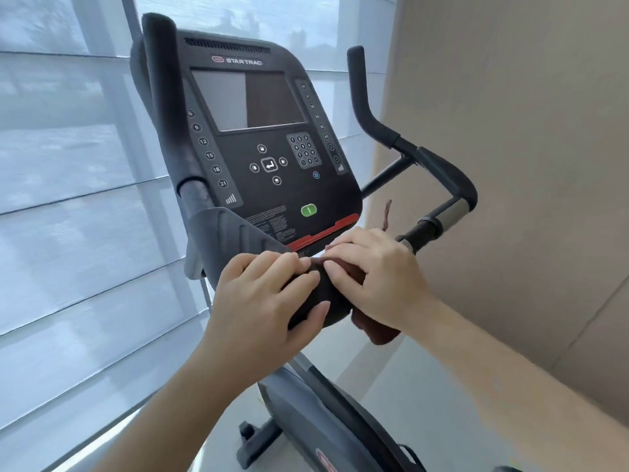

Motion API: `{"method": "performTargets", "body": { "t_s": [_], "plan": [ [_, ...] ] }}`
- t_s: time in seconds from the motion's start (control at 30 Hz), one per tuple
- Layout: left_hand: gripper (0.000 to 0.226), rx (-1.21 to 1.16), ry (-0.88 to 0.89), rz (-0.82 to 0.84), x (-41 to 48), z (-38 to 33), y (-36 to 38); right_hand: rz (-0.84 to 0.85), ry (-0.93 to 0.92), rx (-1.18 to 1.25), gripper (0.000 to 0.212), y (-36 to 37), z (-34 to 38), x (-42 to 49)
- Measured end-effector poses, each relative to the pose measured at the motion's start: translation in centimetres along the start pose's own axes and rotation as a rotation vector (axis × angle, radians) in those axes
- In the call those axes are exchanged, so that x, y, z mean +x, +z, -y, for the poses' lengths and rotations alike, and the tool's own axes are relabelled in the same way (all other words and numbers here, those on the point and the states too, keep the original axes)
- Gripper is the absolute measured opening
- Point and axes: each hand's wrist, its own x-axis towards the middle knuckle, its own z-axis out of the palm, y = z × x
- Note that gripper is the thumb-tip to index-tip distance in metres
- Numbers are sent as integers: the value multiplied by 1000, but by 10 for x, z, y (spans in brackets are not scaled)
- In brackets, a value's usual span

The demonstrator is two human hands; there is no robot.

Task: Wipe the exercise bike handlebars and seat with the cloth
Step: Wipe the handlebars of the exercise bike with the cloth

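Note:
The exercise bike's black handlebars (446, 175) curve around a dark console (269, 137). My left hand (262, 301) grips the padded centre grip (316, 294) just below the console, fingers wrapped over it. My right hand (377, 274) presses a dark reddish-brown cloth (377, 330) onto the same grip, right beside my left hand. Part of the cloth hangs below my right palm and a thin strip sticks up behind it. The seat is out of view.
A window with pale blinds (68, 199) fills the left side. A beige wall (527, 131) stands close on the right, near the right handlebar. The bike's grey frame (306, 410) and its floor base (252, 437) lie below my arms.

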Motion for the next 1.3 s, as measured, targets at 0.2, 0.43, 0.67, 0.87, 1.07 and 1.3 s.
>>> {"method": "performTargets", "body": {
  "t_s": [0.2,0.43,0.67,0.87,1.07,1.3],
  "plan": [
    [34,20,-166,72,-2,-17,0,263,155,-149,26,-21,-61,33],
    [26,72,-279,-3,7,-28,9,264,-118,-3,34,2,-32,36],
    [28,101,-323,4,10,-35,8,-23,-2,-116,34,-2,-63,15],
    [27,130,-355,-13,14,-39,8,-314,-162,54,22,16,-35,-10],
    [25,139,-350,-55,12,-37,11,-425,-16,48,25,10,-66,-10],
    [22,150,-291,-117,8,-34,15,-545,-177,109,28,38,-23,-26]
  ]
}}
